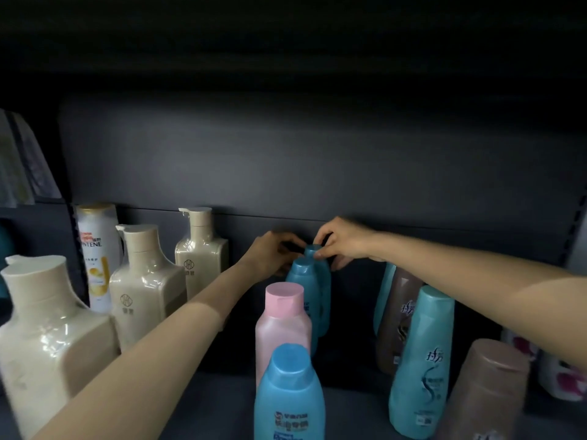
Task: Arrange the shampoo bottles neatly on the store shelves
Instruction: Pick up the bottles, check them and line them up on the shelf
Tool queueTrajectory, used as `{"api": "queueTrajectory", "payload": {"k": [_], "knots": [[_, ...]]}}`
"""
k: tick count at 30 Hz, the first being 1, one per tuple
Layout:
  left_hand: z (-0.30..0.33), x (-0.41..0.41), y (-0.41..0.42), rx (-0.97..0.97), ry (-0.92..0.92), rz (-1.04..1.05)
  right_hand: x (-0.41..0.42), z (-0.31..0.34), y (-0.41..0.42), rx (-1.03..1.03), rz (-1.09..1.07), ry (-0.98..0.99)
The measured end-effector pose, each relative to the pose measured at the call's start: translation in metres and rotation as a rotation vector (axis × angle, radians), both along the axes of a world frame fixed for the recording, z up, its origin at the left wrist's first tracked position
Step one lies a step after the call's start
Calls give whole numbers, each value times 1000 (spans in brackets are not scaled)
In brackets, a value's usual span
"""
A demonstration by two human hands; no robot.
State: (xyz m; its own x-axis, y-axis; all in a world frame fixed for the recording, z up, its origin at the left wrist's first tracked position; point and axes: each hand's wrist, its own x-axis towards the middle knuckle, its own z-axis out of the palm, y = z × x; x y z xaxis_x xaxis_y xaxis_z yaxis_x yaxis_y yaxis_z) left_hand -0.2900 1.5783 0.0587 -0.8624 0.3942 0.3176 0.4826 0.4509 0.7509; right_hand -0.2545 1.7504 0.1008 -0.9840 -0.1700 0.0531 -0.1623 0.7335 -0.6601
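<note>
- Head view: both hands reach to the back of the shelf (pixel 222 404), meeting at the rearmost blue bottle (pixel 324 281), which stands last in a single file running back from the pink bottle (pixel 283 325).
- The right hand (pixel 341 241) has its fingers curled over that bottle's cap, pinching it; this looks like steering it into line behind its neighbours.
- The left hand (pixel 270 254) is curled against the bottle's far left side just below the cap; it seems to steady the bottle, though whether its fingers truly grip is hard to tell.
- The held bottle stands upright, long axis vertical, cap up; its label side cannot be seen.
- Directly in front of it stands a second blue bottle (pixel 303 290), then the pink bottle, then a near blue bottle (pixel 289 395), label facing forward.
- Left of the pink bottle stand cream pump bottles (pixel 146 287); right of it, a teal bottle (pixel 422 360) and brown ones.
</note>
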Motion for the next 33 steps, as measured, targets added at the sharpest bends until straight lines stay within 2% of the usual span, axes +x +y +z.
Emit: {"api": "queueTrajectory", "payload": {"k": [7, 17, 33], "knots": [[-8, -5, 2, -111, 83, -21, -1, 2, 9, -8, -29, -40], [-10, -7, -2, -63, 92, -22, -6, -1, 6, -105, -16, -17], [-15, -5, -3, -29, 101, 72, -6, 6, -5, 42, -31, 90]]}}
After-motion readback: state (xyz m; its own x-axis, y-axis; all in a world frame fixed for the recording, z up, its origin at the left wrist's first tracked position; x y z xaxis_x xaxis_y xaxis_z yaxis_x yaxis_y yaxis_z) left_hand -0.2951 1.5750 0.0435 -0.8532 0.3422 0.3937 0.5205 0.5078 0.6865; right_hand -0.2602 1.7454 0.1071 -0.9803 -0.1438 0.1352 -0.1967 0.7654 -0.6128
